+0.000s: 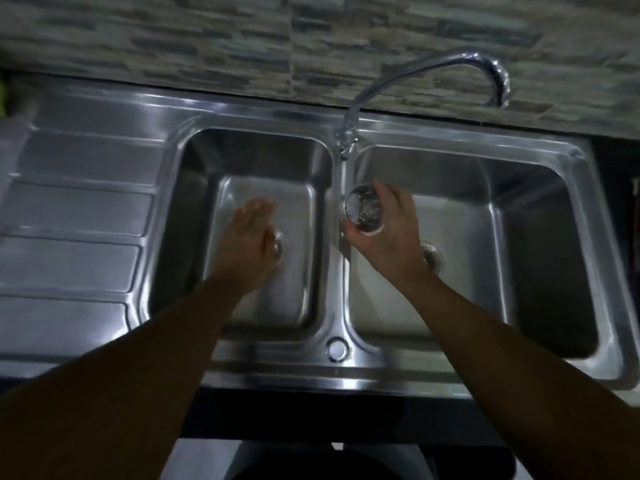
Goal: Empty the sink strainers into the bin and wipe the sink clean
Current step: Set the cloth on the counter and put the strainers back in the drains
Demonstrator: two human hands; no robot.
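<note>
Double-bowl steel sink (pixel 341 370) set in dark counter below stone-pattern wall tiles (pixel 207 39); drainboard (pixel 76 209) at left. Strainer (pixel 364 209) grasped by right hand (pixel 388 233) over divider, below faucet (pixel 429 81). Left hand (pixel 251 237) spread, released, over left drain (pixel 278 249)

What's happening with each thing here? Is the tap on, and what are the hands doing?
Tap: no water seen running.
Right hand: holding a strainer.
Strainer: lifted out, bits inside.
Left hand: empty, flat, blurred, over the left drain.
Left drain: mostly hidden; strainer in or out unclear.
Right drain: partly hidden by the wrist.
Left basin: no dishes.
Right basin: no dishes.
</note>
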